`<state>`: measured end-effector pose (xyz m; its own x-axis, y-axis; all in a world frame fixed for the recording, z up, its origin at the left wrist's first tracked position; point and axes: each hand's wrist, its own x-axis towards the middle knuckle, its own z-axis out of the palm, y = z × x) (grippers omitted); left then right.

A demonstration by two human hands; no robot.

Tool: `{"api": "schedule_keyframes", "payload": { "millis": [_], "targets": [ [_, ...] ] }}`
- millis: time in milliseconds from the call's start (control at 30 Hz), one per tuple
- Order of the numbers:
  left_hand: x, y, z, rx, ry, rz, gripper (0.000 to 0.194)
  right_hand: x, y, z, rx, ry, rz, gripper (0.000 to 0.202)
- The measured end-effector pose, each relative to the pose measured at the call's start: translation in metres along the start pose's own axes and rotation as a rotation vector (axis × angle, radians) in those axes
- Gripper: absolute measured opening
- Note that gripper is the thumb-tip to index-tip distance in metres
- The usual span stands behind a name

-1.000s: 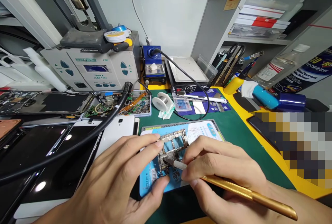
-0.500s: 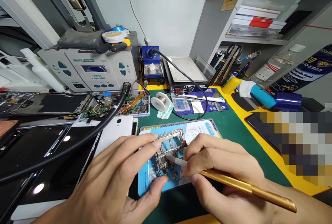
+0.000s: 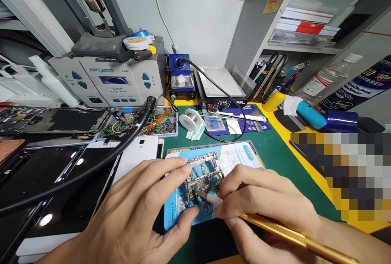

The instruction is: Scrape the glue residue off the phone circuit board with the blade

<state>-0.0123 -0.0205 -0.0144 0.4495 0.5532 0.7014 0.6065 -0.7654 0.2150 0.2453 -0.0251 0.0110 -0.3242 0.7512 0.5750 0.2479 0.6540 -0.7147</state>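
A phone logic board (image 3: 202, 182), full of tiny parts and with open gaps in its frame, lies on a blue and white packaged pad (image 3: 236, 156). My left hand (image 3: 143, 205) steadies the board, fingertips at its upper left edge and thumb by the lower edge. Pinched in my right hand (image 3: 262, 199) like a pen is a craft knife (image 3: 275, 229) with a gold knurled handle. Its blade points left and reaches the lower middle part of the board. Whether the tip touches the surface I cannot tell.
Phones and screens (image 3: 58, 190) lie at the left, crossed by a black hose (image 3: 119, 146). Behind the pad are a solder spool (image 3: 189, 119), a tray of boards (image 3: 140, 123) and a hot-air station (image 3: 106, 80). A yellow bottle (image 3: 274, 101) stands at the right.
The knife and my right hand have shifted slightly down and to the right, with the blade lower on the board. My left hand keeps its hold on the board.
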Motion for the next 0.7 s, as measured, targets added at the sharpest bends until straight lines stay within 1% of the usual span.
{"api": "schedule_keyframes", "payload": {
  "millis": [133,333,433,700],
  "targets": [
    [-0.005,-0.001,-0.001,-0.020,-0.011,-0.006,0.051,0.000,-0.001,-0.003,-0.040,-0.037,-0.037,0.025],
    [-0.002,0.000,0.000,-0.008,0.015,-0.003,0.046,0.006,-0.001,-0.012,-0.043,-0.119,-0.073,0.024],
    [-0.001,0.000,0.000,-0.011,0.003,-0.005,0.046,0.009,0.001,-0.013,-0.035,-0.147,-0.086,0.025],
    [-0.002,0.001,0.000,-0.001,-0.001,-0.001,0.047,0.006,0.002,-0.011,-0.009,-0.152,-0.096,0.022]
  ]
}}
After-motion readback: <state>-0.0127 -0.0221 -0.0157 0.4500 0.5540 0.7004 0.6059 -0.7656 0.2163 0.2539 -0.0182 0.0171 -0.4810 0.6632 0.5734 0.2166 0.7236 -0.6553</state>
